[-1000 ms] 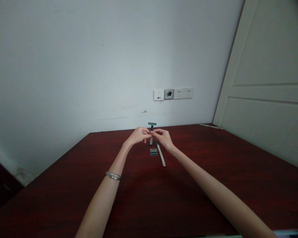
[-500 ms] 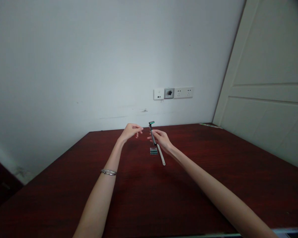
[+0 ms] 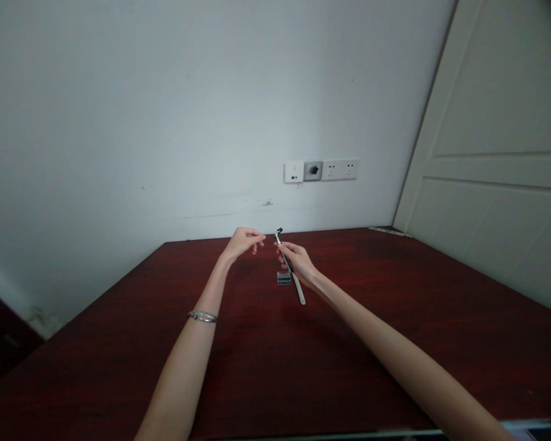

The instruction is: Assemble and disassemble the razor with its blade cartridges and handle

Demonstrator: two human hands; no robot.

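Note:
My right hand (image 3: 298, 260) holds a razor (image 3: 284, 255) by its slim black-and-silver handle, pinched between thumb and fingers above the table. Its small dark head (image 3: 280, 231) points up and away from me. To the left, my left hand (image 3: 244, 242) hovers apart from the razor. Its thumb and forefinger come together at the tips, the other fingers hang loosely curled, and nothing shows in them. Below the razor lies a small clear case (image 3: 283, 279) with greenish contents. Beside it on the table is a white flat stick (image 3: 298, 290), its upper end hidden by my right hand.
The dark red wooden table (image 3: 257, 367) runs up to a pale wall (image 3: 165, 110). Sockets and switches (image 3: 321, 171) are set in the wall at the back. A white panelled door (image 3: 496, 165) stands on the right. A thin strip (image 3: 389, 232) lies along the table's back right edge.
My right hand has turned the razor, so its head no longer shows the green face and appears slightly lower. My left hand has stayed nearly still.

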